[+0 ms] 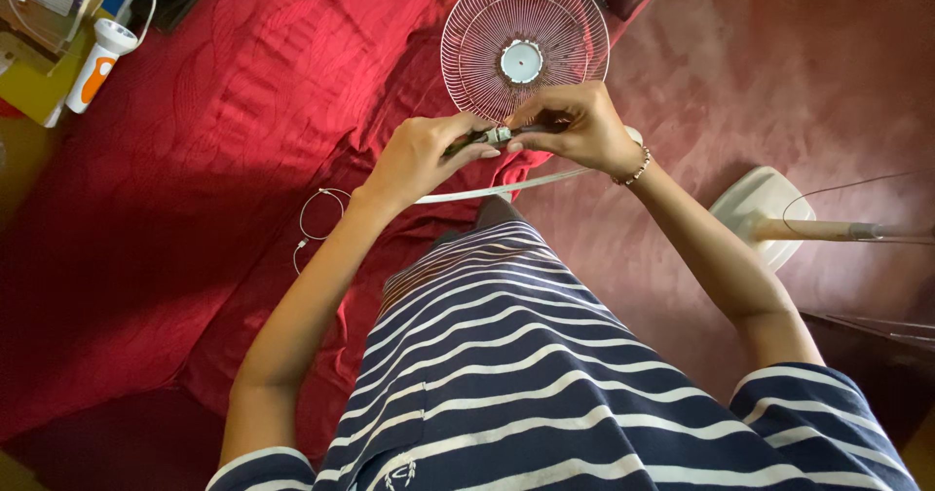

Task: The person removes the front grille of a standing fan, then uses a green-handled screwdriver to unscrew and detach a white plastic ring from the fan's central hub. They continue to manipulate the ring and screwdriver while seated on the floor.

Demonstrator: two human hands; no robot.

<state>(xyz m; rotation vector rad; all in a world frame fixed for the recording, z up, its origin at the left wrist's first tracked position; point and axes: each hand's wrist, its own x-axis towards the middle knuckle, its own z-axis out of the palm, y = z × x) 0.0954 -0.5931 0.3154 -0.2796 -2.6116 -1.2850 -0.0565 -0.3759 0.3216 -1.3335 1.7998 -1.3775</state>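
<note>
we've got both hands up over the red bedspread (175,189). left hand (421,156) and right hand (577,126) are pinched shut on a small dark tool (492,137) w/ a silver middle, held btwn them. round wire fan guard (524,41) lies just beyond, fan base (765,213) off right, flashlight (100,60) far left.
</note>
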